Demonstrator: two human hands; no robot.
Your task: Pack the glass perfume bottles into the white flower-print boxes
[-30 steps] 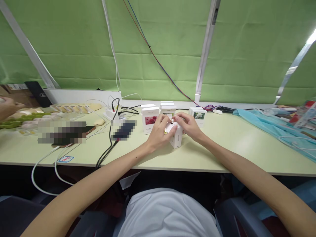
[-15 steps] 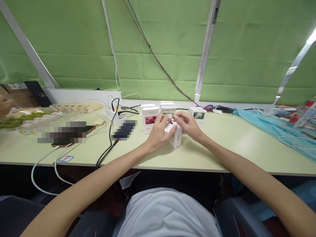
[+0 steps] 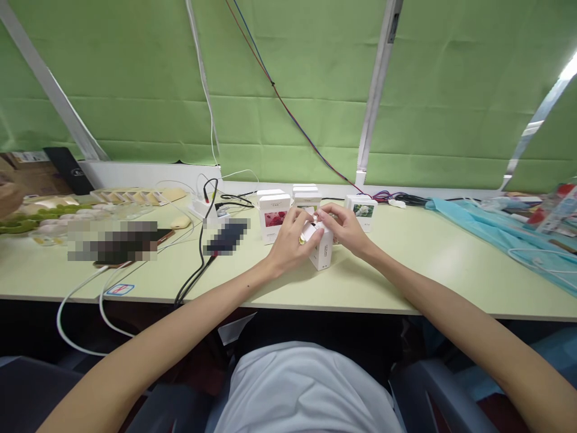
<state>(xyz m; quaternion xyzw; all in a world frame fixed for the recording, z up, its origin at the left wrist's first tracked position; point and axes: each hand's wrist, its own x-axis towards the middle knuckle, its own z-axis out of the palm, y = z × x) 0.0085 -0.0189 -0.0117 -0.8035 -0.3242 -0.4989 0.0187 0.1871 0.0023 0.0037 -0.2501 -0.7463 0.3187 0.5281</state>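
Insp. note, counter (image 3: pixel 406 264): one white box (image 3: pixel 323 257) is standing approx. upright, turned slightly, in front of the other cartons and betw. both hands. L hand (image 3: pixel 292 240) is resting partly closed round the box's upper L side, thumb lying along the near top edge; it is gripping the box, so far as visible. R hand (image 3: pixel 345 230) is reaching in fr. the opposite side, fingers curled, tips meeting the box top next to the L fingertips; whether it is pinching or only pressing, cannot tell. A small white flap (image 3: pixel 309 233) is showing under the L hand, w/ a gold-coloured bit (image 3: pixel 302 240) beside it, mostly hidden, ID unclear. Judgement: step in hand is prob. fine two-handed work on the top end; folding in or lifting out, cannot tell. Next move is prob. calling for L hand bracing the body while R fingertips are handling the flap lightly, thin card being apt to crease. Surroundings: red-flower box (image 3: pixel 274 221) is standing L rear; middle carton (image 3: pixel 307 197) is standing behind the hands, partly masked; white-flower box (image 3: pixel 363 211) is standing just beyond the R hand. Dark phone (image 3: pixel 228 236), pixelated, is lying farther L nr. black cables (image 3: pixel 201 258); blue plastic sheet (image 3: pixel 484 225) is lying well apart, far R.
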